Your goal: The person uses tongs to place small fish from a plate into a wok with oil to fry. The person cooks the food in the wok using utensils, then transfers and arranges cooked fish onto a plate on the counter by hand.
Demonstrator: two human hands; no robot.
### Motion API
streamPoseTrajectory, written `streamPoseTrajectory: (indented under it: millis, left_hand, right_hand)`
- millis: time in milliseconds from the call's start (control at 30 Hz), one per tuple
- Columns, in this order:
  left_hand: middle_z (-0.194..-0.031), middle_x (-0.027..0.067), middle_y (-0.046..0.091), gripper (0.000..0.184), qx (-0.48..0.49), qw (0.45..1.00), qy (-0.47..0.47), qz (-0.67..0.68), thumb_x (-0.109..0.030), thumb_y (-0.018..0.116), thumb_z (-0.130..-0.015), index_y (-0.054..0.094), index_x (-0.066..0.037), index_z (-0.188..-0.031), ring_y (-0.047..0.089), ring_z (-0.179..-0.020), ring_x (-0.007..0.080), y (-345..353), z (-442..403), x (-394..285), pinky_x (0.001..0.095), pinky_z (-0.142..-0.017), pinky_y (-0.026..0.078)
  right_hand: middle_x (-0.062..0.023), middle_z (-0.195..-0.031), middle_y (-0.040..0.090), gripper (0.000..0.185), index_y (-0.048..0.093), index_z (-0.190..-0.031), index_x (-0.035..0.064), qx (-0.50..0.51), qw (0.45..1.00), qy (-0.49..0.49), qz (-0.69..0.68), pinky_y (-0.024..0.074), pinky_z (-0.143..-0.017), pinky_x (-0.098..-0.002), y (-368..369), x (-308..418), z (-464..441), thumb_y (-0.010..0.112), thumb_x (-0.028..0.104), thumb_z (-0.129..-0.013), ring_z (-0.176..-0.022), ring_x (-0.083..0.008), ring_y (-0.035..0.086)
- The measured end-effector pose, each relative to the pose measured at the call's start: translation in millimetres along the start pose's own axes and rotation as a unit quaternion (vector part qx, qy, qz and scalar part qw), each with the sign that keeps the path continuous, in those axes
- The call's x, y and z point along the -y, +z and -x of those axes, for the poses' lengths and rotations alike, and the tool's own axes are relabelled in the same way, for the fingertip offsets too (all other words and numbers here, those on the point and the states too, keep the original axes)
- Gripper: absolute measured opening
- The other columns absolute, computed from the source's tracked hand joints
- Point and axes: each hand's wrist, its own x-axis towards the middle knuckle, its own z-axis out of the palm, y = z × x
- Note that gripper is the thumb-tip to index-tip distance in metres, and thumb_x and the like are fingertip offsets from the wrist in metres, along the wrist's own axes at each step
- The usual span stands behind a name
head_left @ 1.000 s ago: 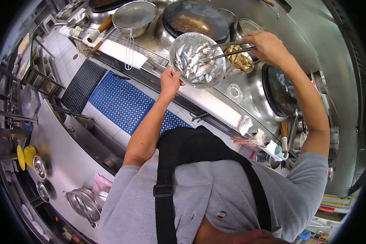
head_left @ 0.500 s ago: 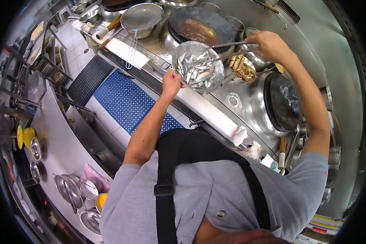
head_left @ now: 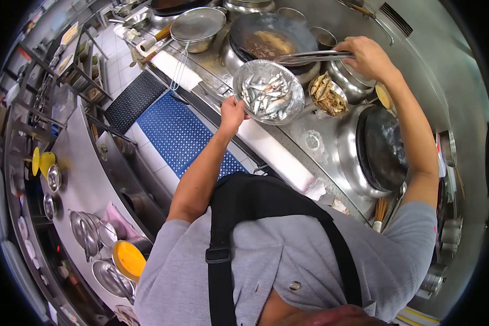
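Pinching the rim of the bowl (head_left: 297,108) of small silvery fish (head_left: 269,96), the left hand (head_left: 234,114) holds it beside the dark wok (head_left: 277,33), while the right hand (head_left: 367,57) grips long metal tongs (head_left: 316,56) over the wok's near edge.

Steel cooktop (head_left: 323,127): left wok (head_left: 271,39) and right wok (head_left: 388,145) sit in round steel housings. Bowl of browned pieces (head_left: 327,96) between them. White towel (head_left: 271,149) lies along the front edge. Steel bench (head_left: 89,179): metal bowls and strainers, orange-filled bowl (head_left: 129,259), pink cloth (head_left: 124,220). Tiled floor (head_left: 113,70): black mat (head_left: 136,100) next to blue mat (head_left: 182,133).
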Motion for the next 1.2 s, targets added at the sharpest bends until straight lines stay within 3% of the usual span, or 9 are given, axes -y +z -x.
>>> streamPoseTrajectory:
  millis: [100, 267, 567, 800, 933, 1033, 1067, 1200]
  left_hand:
    - [-0.072, 0.0055, 0.058, 0.012, -0.007, 1.000, 0.012, -0.008, -0.006, 0.055, -0.091, 0.060, 0.004, -0.087, 0.059, -0.057, 0.0129, 9, -9, 7, 0.0303, -0.050, 0.060]
    - [-0.071, 0.0047, 0.054, 0.012, -0.015, 0.999, 0.037, -0.011, -0.006, 0.056, -0.090, 0.058, 0.004, -0.085, 0.057, -0.057, 0.0135, 16, -1, -1, 0.0310, -0.049, 0.059]
    - [-0.075, 0.0056, 0.058, 0.013, -0.005, 1.000, 0.025, -0.012, -0.005, 0.054, -0.091, 0.061, 0.005, -0.096, 0.059, -0.060, 0.0124, 11, 0, -2, 0.0294, -0.050, 0.059]
    - [-0.075, 0.0053, 0.063, 0.010, -0.032, 0.999, 0.017, -0.026, -0.004, 0.053, -0.092, 0.061, 0.000, -0.093, 0.059, -0.057, 0.0109, 9, -11, 6, 0.0279, -0.053, 0.056]
    - [-0.071, 0.0070, 0.058, 0.012, -0.042, 0.998, 0.034, -0.023, -0.003, 0.053, -0.090, 0.059, 0.007, -0.090, 0.060, -0.053, 0.0155, 2, -8, 15, 0.0306, -0.047, 0.058]
    - [-0.072, 0.0070, 0.058, 0.012, -0.067, 0.997, 0.023, -0.007, -0.005, 0.054, -0.090, 0.059, 0.006, -0.089, 0.059, -0.054, 0.0143, 1, 10, 14, 0.0299, -0.047, 0.058]
    - [-0.072, 0.0069, 0.058, 0.012, -0.077, 0.997, 0.022, -0.002, -0.005, 0.054, -0.090, 0.059, 0.006, -0.089, 0.059, -0.054, 0.0140, 1, 16, 12, 0.0296, -0.047, 0.058]
    - [-0.073, 0.0053, 0.059, 0.012, -0.071, 0.997, 0.024, 0.027, -0.006, 0.054, -0.090, 0.059, 0.005, -0.093, 0.058, -0.054, 0.0116, 3, 36, 8, 0.0278, -0.049, 0.057]
  right_hand:
    - [-0.0123, -0.106, 0.070, 0.034, 0.072, -0.108, 0.0063, 0.036, 0.999, 0.006, -0.026, 0.0493, -0.097, -0.0424, 7, -19, -12, 0.074, 0.012, -0.075, -0.108, -0.0318, 0.062]
    - [-0.0137, -0.106, 0.070, 0.034, 0.073, -0.107, 0.0063, 0.050, 0.995, -0.083, 0.003, 0.0497, -0.096, -0.0421, 47, -13, -23, 0.074, 0.012, -0.074, -0.108, -0.0318, 0.063]
    - [-0.0164, -0.104, 0.071, 0.032, 0.074, -0.106, 0.0070, 0.015, 0.998, -0.060, -0.011, 0.0507, -0.093, -0.0433, 38, -21, -15, 0.072, 0.012, -0.075, -0.105, -0.0339, 0.064]
    - [-0.0183, -0.098, 0.073, 0.028, 0.075, -0.104, 0.0033, -0.013, 0.994, 0.061, -0.088, 0.0536, -0.087, -0.0424, 2, -43, -28, 0.070, 0.010, -0.077, -0.093, -0.0349, 0.069]
    - [-0.0181, -0.097, 0.073, 0.033, 0.075, -0.105, 0.0057, -0.025, 0.996, 0.077, -0.046, 0.0551, -0.085, -0.0421, 31, -65, -66, 0.070, 0.011, -0.072, -0.093, -0.0344, 0.070]
    - [-0.0190, -0.097, 0.073, 0.027, 0.077, -0.097, 0.0067, -0.018, 0.994, 0.109, -0.029, 0.0555, -0.088, -0.0427, 88, -76, -109, 0.064, 0.008, -0.073, -0.097, -0.0348, 0.070]
    - [-0.0197, -0.105, 0.072, 0.030, 0.075, -0.103, 0.0053, 0.029, 0.992, 0.126, -0.004, 0.0547, -0.091, -0.0442, 107, -78, -129, 0.062, 0.008, -0.076, -0.104, -0.0350, 0.068]
    - [-0.0227, -0.122, 0.066, 0.037, 0.069, -0.114, 0.0028, 0.049, 0.973, 0.225, -0.023, 0.0534, -0.094, -0.0473, 174, -58, -164, 0.062, 0.010, -0.078, -0.113, -0.0363, 0.065]
